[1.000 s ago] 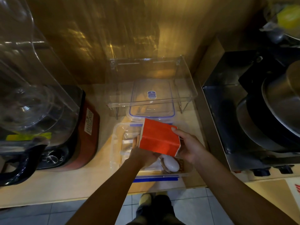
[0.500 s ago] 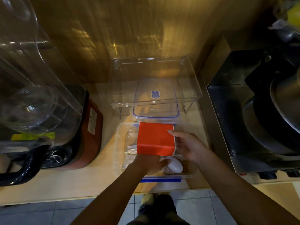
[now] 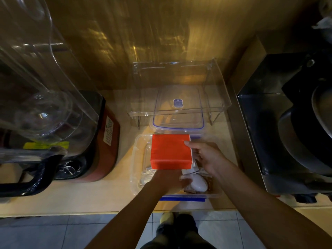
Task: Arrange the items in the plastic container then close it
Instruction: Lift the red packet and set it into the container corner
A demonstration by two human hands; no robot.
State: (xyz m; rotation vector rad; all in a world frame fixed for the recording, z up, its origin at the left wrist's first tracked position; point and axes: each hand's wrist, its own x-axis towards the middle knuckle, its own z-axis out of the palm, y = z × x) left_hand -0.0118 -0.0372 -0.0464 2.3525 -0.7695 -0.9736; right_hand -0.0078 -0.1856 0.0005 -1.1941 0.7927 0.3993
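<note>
We see the orange box [image 3: 170, 151] over the clear plastic container [image 3: 136, 159], hiding most contents. Left hand [image 3: 167, 178] grips its near edge, fingers hidden; right hand [image 3: 206, 157] pinches its right side.

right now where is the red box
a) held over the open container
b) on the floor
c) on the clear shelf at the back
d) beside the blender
a: both hands, left and right, hold the red box over the open container, in front of the lid.
</note>
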